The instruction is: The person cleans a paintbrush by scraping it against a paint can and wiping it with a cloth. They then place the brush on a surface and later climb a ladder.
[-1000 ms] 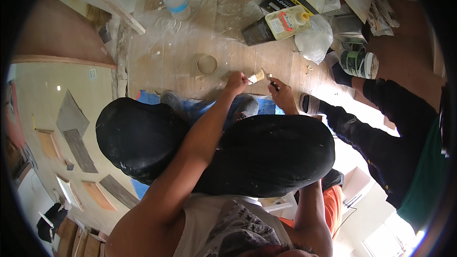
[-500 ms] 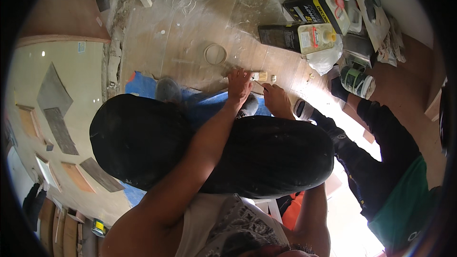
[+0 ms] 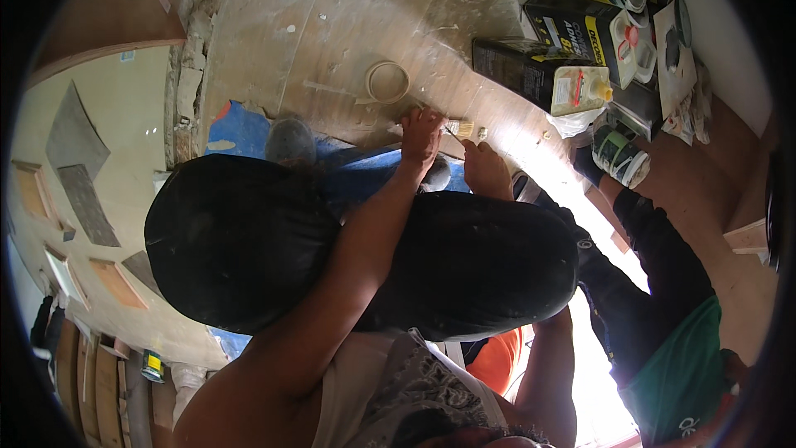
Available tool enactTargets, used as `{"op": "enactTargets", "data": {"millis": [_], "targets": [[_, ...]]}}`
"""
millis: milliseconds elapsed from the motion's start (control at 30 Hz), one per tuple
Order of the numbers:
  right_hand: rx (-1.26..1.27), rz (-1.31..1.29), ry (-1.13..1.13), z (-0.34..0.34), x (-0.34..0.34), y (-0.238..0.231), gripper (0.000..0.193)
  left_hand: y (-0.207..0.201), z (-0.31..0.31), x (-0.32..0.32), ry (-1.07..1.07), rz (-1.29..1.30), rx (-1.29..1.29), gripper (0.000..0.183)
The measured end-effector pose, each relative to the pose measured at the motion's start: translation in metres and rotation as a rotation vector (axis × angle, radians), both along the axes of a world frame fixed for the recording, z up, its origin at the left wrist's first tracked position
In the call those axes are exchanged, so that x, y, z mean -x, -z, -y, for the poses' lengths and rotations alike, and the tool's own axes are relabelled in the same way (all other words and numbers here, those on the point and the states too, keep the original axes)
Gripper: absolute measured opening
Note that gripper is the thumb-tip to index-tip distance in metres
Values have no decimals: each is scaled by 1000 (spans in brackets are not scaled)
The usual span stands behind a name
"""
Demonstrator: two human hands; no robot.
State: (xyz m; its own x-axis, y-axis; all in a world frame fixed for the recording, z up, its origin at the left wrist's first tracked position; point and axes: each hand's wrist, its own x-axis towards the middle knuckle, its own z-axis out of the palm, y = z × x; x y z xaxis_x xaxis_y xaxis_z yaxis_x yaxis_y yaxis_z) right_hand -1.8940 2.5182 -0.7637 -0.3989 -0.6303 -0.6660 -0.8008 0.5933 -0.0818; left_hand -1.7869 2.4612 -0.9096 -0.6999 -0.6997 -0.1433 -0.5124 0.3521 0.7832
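A flat paintbrush [image 3: 461, 129] with pale bristles lies on the wooden floor in front of my feet. My left hand [image 3: 421, 134] is closed over its handle end and presses it to the floor. In my closed right hand [image 3: 487, 171] is a thin, dark, pointed tool [image 3: 453, 133], its tip by the brush's metal band. Too little of the tool shows to tell its kind. Just right of the bristles sits a small shiny round piece [image 3: 482, 133]. Beyond my left hand lies a roll of tape [image 3: 387, 82].
Metal cans [image 3: 572, 33] and plastic tubs crowd the far right. Close on my right, a person in a green top [image 3: 676, 373] sits with a hand near a green-and-white tub [image 3: 620, 158]. Blue sheeting [image 3: 236, 129] lies under my shoes. Wood pieces [image 3: 87, 203] lie to the left.
My view has shifted, so the cans and tape roll appear lower and further right. Both hands stay at the paintbrush, with the tool tip still against or close to it.
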Motion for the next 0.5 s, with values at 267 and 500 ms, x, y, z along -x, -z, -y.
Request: {"op": "enactTargets", "data": {"millis": [267, 500], "targets": [[-157, -144, -328, -1, -11, 10, 31, -6, 2, 5, 28, -27, -93, 30], [-86, 117, -56, -28, 5, 53, 28, -6, 4, 4, 25, -33, -115, 31]]}}
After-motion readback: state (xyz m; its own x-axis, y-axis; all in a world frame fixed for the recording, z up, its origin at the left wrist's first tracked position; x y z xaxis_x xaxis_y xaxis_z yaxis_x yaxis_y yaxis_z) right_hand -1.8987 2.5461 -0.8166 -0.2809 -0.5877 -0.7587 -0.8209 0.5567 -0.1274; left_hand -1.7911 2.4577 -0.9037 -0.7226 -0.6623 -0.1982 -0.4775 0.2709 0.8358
